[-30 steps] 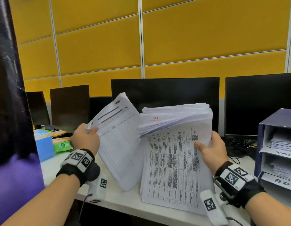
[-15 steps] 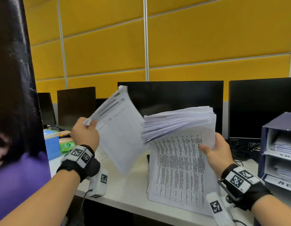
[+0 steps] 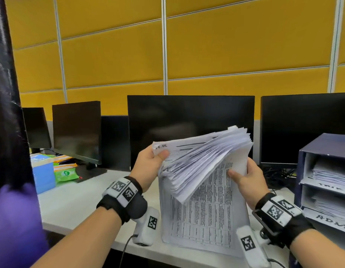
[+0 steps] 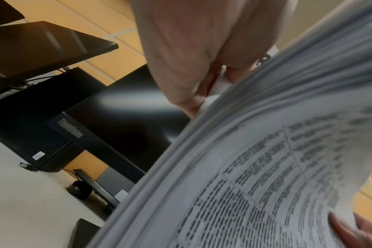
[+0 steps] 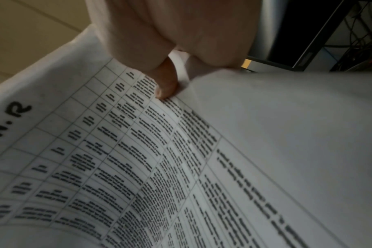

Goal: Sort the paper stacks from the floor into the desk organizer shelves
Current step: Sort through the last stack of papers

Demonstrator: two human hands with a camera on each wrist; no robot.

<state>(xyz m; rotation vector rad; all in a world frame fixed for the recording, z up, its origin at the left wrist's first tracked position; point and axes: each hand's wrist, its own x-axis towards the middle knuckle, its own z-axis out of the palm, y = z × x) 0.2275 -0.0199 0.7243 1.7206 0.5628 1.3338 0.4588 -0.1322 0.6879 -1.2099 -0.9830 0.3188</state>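
Since a second ago, left hand (image 3: 148, 167) swings its pinched sheets back onto the paper stack (image 3: 204, 192), standing on the desk (image 3: 75, 206) at six o'clock; right hand (image 3: 245, 180) grips its three-o'clock edge. Floppy, slippery, probably heavy: clamp both side edges.

A paper stack (image 3: 204, 209) is standing on the desk (image 3: 75, 206) before a monitor (image 3: 189, 120), the organizer (image 3: 303, 171) sitting at right.

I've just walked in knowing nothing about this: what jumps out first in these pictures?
A thick paper stack stands on edge on the white desk, its upper sheets bent over and fanned, the left hand pinching their corner and the right hand gripping its right edge. Behind are dark monitors and a yellow panelled wall; a navy desk organizer sits far right.
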